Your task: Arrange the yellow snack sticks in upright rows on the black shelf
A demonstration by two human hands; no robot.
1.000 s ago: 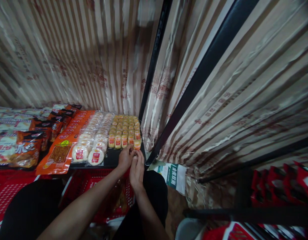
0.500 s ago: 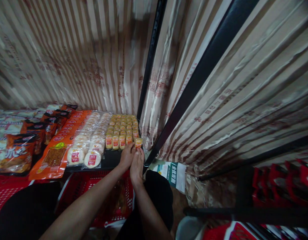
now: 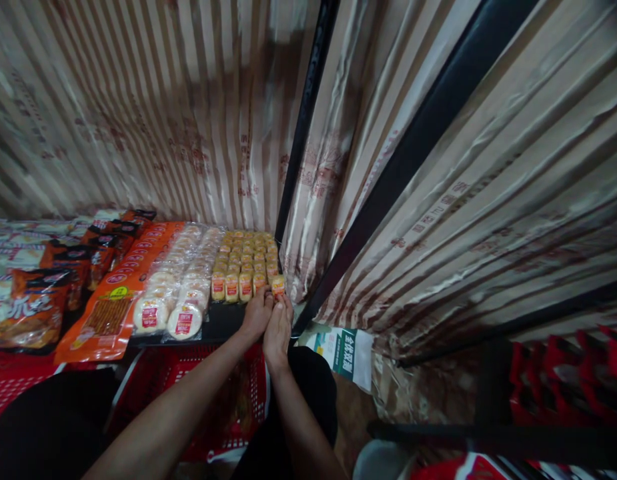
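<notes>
A small yellow packaged snack (image 3: 278,285) with a red label sits at the front right corner of a block of matching yellow packets (image 3: 245,257). My left hand (image 3: 259,313) is closed at its left side, with the fingertips partly hidden. From the right and below, my right hand (image 3: 278,327) has its fingers around the lower part of the same packet. The two hands touch or nearly touch each other. The block stands in rows on a black shelf (image 3: 225,322), its front faces towards me.
Left of the block lie clear-wrapped round white crackers (image 3: 185,321), orange snack bags (image 3: 108,313) and brown-orange bags (image 3: 41,307). Red baskets (image 3: 158,373) stand below the shelf. Black posts (image 3: 388,180) and a striped curtain (image 3: 213,133) rise behind. A green-white bag (image 3: 345,357) lies at right.
The single yellow packet at the corner now shows more of its red-labelled front. My hands stay beside it, shifted very slightly right and down in the view.
</notes>
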